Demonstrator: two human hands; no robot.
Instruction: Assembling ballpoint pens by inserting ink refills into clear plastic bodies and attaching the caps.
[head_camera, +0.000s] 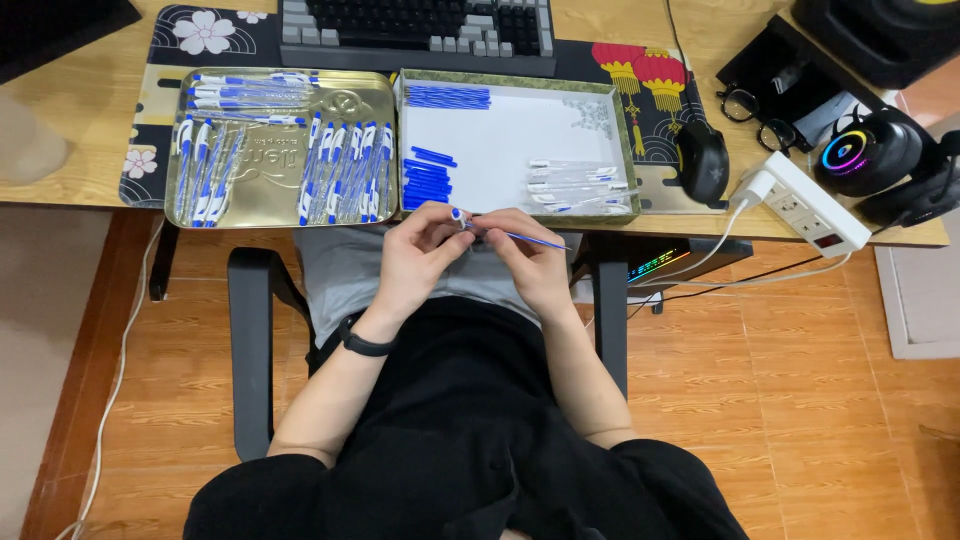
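Observation:
My left hand (418, 252) pinches a small white and blue pen tip piece (457, 215) just below the desk edge. My right hand (525, 258) holds a thin blue ink refill (535, 240) that points right, its near end meeting the piece in my left hand. Both hands are over my lap, in front of a white-lined box lid (515, 135) holding blue refills, blue caps and clear pen barrels. To its left a gold metal tray (280, 145) holds several assembled blue and white pens.
A keyboard (415, 30) lies behind the trays on a patterned desk mat. A black mouse (704, 160), white power strip (805, 200), glasses (755, 115) and a lit headset (870, 150) are on the right. Chair armrests (250, 330) flank my lap.

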